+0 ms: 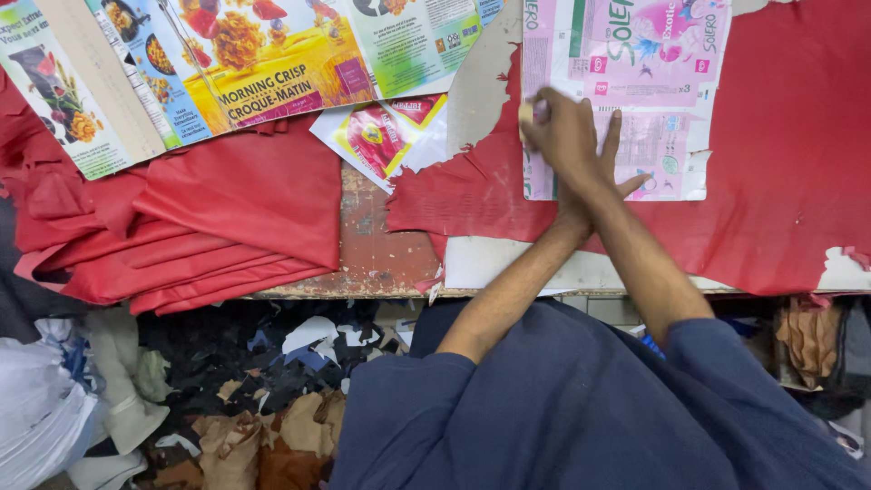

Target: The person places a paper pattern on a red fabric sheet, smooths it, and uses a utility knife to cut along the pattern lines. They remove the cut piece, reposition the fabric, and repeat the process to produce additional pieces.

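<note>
My arms cross at the wrists over a flattened pink carton (pixel 653 73) that lies on a red leather sheet (pixel 780 163). My right hand (pixel 561 132) sits at the carton's left edge, its fingers pinched on a small pale piece, perhaps chalk (pixel 525 112). My left hand (pixel 615 145) lies partly hidden beneath it. Its fingers are spread flat on the carton's lower part.
A stack of folded red leather (pixel 209 227) fills the left of the worn table (pixel 381 263). A flattened cereal box (pixel 245 63) and a small red and yellow wrapper (pixel 381 136) lie at the back. Scraps (pixel 272 381) and a white bag (pixel 36 408) cover the floor.
</note>
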